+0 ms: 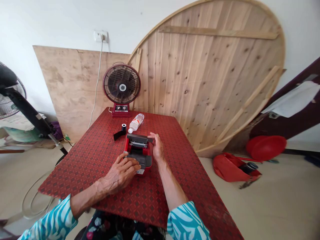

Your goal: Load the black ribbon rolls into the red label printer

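Observation:
A small red and grey device [138, 154] with a raised grey lid lies in the middle of the red patterned table [100, 173]. My left hand [122, 172] rests on its near end, fingers curled over the grey top. My right hand [156, 146] grips the device's right side near the lid's hinge. Just behind the device a clear plastic bottle [136, 122] with a red label lies on its side. Left of the bottle sit a small black roll [123, 127] and a black strip [118, 135].
A red table fan [121, 88] stands at the table's far edge, its cord running up to a wall socket [100, 36]. A round wooden tabletop [212, 73] leans on the wall behind. A black stand fan [22, 106] is at left. Red bag [230, 168] and red basins [266, 146] lie on the floor right.

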### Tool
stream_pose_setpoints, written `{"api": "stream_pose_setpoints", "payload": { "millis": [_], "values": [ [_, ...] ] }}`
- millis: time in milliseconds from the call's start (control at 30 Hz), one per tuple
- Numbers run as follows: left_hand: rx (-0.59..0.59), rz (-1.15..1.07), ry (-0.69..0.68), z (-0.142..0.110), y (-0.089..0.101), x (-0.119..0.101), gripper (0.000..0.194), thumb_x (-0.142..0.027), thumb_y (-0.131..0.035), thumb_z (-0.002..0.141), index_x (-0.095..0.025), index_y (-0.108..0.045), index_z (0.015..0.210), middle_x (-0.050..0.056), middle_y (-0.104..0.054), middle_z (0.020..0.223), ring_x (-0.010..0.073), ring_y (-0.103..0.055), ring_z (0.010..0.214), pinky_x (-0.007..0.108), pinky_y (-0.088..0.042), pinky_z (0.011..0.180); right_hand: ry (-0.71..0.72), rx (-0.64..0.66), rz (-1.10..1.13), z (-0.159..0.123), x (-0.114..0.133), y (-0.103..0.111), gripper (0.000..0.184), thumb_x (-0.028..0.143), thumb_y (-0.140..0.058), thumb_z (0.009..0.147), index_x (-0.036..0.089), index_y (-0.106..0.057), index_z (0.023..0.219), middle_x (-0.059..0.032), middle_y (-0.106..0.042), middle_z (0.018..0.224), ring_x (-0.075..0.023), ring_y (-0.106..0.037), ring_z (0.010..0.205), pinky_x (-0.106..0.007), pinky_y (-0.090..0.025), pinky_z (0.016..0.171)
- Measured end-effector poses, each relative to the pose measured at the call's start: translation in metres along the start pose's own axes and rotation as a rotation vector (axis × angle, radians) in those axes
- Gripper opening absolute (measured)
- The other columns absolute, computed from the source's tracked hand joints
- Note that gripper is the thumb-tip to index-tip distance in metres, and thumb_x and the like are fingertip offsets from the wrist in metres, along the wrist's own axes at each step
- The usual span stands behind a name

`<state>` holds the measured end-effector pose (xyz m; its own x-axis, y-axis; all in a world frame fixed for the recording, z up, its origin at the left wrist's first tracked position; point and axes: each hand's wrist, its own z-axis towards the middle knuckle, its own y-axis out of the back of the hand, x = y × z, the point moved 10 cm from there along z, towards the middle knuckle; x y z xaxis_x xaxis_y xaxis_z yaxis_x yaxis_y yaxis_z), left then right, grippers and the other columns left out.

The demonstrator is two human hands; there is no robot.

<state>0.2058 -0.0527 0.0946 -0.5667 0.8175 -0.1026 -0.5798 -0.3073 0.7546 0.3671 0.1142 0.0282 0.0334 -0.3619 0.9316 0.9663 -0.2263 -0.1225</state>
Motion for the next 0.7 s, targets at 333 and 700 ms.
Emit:
{"api": "stream_pose_setpoints", "payload": {
  "millis": [333, 700],
  "values": [
    [-0.015, -0.070, -0.004, -0.008, 0.003, -0.002, 0.028, -0.014, -0.050, 0.089, -0.023, -0.060, 0.115, 0.004, -0.070, 0.113, 0.0175, -0.059, 0.112, 0.043, -0.029, 0.112, -0.088, -0.036, 0.003, -0.046, 0.002, 0.006, 0.021, 0.041, -0.059, 0.074, 0.023, -0.070, 0.079, -0.0066, -0.060, 0.120, -0.0229, -0.051, 0.117, -0.041, -0.034, 0.105],
    [-0.245, -0.950, 1.024, -0.023, -0.042, 0.148, 0.057, -0.040, -0.064, 0.075, -0.017, -0.052, 0.125, 0.013, -0.059, 0.130, 0.0280, -0.055, 0.120, 0.041, -0.045, 0.098, -0.141, -0.046, 0.081, -0.049, -0.006, 0.005, 0.021, 0.037, -0.059, 0.076, 0.024, -0.068, 0.088, -0.0048, -0.057, 0.126, -0.0228, -0.050, 0.121, -0.042, -0.035, 0.106]
  ]
}}
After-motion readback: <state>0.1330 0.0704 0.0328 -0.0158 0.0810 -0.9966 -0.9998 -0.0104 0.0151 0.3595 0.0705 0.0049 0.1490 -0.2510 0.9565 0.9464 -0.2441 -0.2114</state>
